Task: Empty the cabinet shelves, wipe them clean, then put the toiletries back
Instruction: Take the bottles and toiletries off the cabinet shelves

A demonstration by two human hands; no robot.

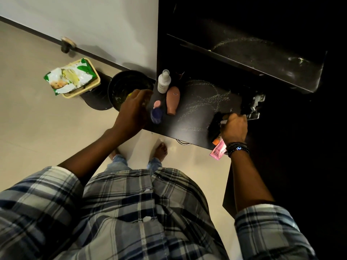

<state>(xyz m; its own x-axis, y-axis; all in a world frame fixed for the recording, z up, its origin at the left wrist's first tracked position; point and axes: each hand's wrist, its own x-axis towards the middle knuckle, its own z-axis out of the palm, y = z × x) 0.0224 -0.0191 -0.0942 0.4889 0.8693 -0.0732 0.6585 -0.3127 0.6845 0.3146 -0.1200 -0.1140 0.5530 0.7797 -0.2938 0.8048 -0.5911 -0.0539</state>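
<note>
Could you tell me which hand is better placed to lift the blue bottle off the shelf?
Probably left: the left hand is beside the blue bottle, while the right hand grips a dark object farther away.

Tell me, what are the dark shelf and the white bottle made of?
The dark shelf is probably laminated wood board: flat, matte, with a straight thin edge. The white bottle looks like smooth plastic, opaque, with a clear cap.

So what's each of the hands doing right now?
Left hand: curled round a small yellow object, hard to identify.
Right hand: gripping a dark cloth on the shelf.
</note>
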